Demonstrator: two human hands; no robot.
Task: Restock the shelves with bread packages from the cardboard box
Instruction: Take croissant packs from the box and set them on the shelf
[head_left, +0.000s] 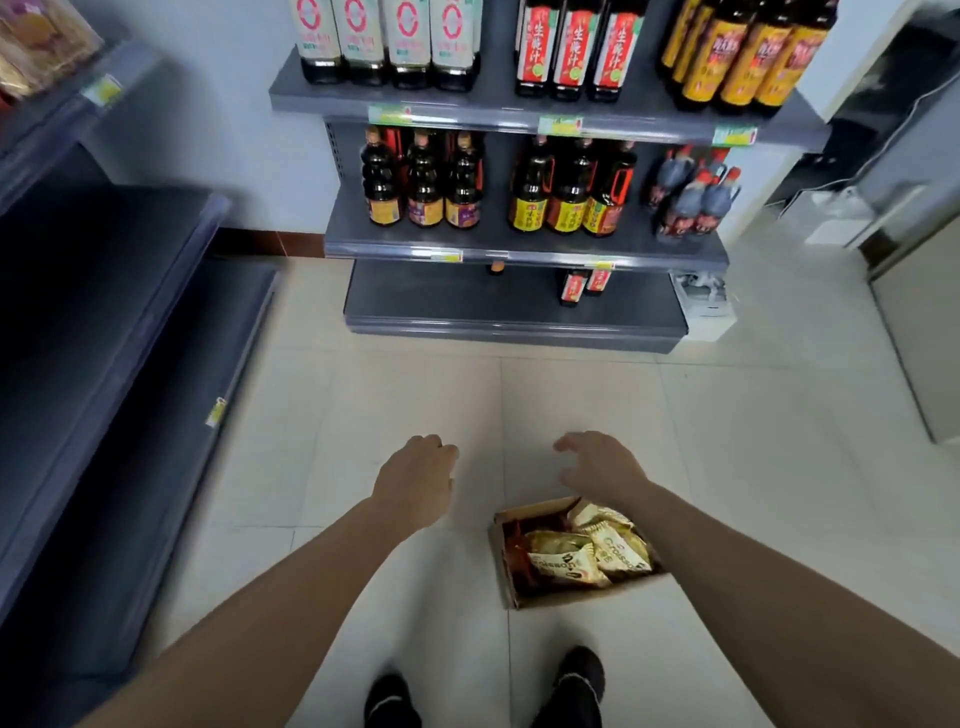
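Note:
An open cardboard box (500, 561) sits on the tiled floor in front of my feet, right of centre. Several yellow-gold bread packages (587, 553) lie in it. My left hand (418, 480) hovers above the floor left of the box, fingers loosely curled, holding nothing. My right hand (597, 465) hangs above the box's far edge with fingers spread and empty. On the left stand dark grey shelves (130, 322) with bare boards. At the top left a shelf carries bagged bread (41, 41).
Straight ahead a grey shelf unit (519, 249) is stocked with sauce and vinegar bottles (566, 192). A white box (706, 312) sits at its right foot. A grey cabinet (924, 332) stands at the right. My two black shoes (576, 686) are at the bottom.

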